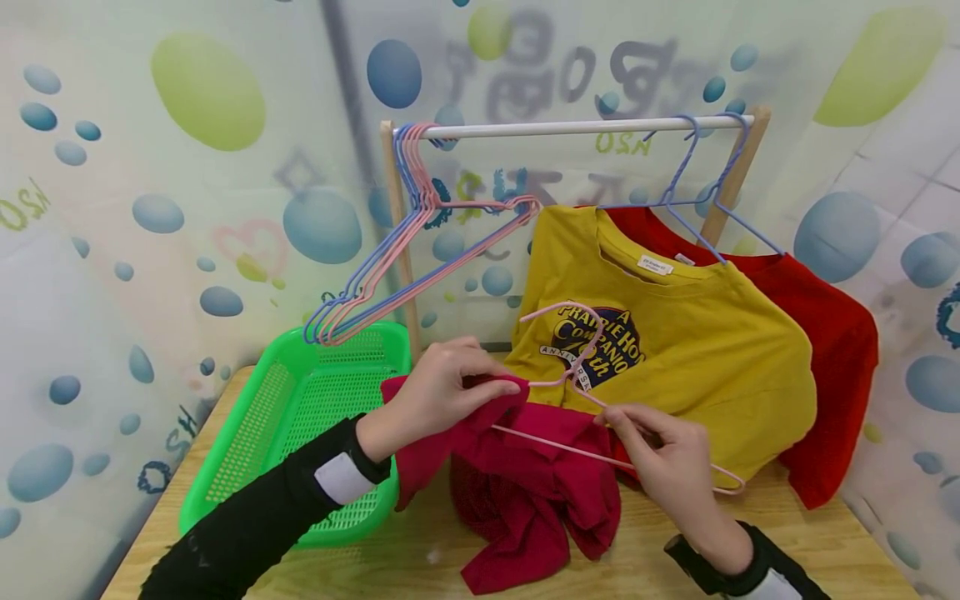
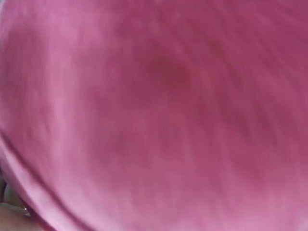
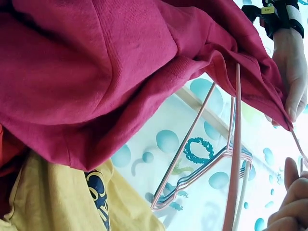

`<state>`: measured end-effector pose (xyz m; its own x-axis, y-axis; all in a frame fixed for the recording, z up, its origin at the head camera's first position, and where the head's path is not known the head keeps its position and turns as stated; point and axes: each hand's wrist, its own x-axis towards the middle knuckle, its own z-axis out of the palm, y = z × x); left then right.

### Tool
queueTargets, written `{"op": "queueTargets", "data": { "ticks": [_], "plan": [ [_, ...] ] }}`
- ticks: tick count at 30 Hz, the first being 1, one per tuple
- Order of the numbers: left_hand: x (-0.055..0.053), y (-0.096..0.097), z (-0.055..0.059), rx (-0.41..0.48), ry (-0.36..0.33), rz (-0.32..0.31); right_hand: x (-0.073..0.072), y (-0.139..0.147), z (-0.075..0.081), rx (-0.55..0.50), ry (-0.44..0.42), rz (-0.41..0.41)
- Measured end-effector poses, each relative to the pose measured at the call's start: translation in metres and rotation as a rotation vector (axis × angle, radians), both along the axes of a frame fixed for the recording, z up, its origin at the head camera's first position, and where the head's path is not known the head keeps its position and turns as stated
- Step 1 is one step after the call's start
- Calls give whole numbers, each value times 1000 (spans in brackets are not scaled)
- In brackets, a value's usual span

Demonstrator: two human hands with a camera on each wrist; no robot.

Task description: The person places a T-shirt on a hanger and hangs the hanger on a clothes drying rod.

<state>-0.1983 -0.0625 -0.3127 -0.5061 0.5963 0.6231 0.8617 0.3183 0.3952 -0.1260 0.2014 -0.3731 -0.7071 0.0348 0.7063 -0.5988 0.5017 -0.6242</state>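
Observation:
A crimson shirt [image 1: 540,450] hangs bunched over the wooden table, one end of a pink hanger [image 1: 555,442] inside it. My left hand [image 1: 450,392] pinches the shirt's edge by the hanger's shoulder, thumb on top. With thumb and fingers my right hand [image 1: 663,458] grips the hanger's other arm, just below the hook. The hanger's free end sticks out past that hand. In the right wrist view, the crimson shirt [image 3: 134,72] drapes from the left hand [image 3: 291,72], the hanger's bar running out of it. Crimson cloth [image 2: 159,115] fills the blurred left wrist view.
A rack with a white rail [image 1: 570,128] stands behind. Several blue and pink hangers [image 1: 420,225] hang at its left end. At the right hang a yellow T-shirt [image 1: 705,333] and a red shirt [image 1: 840,333] on blue hangers. A green basket [image 1: 292,433] sits left on the table [image 1: 390,567].

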Motion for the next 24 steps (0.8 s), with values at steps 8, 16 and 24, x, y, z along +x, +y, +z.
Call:
{"op": "queueTargets", "data": {
  "ticks": [8,16,24],
  "plan": [
    [0,4,1,3,1,8,-3,-5,-1,9,-10,-8],
    [-1,8,1,16,4,9,-6,-10,-2,-7,44,-19],
    [1,10,-1,-24,62,35,-8,-15,-2,19,121,-35]
  ]
}}
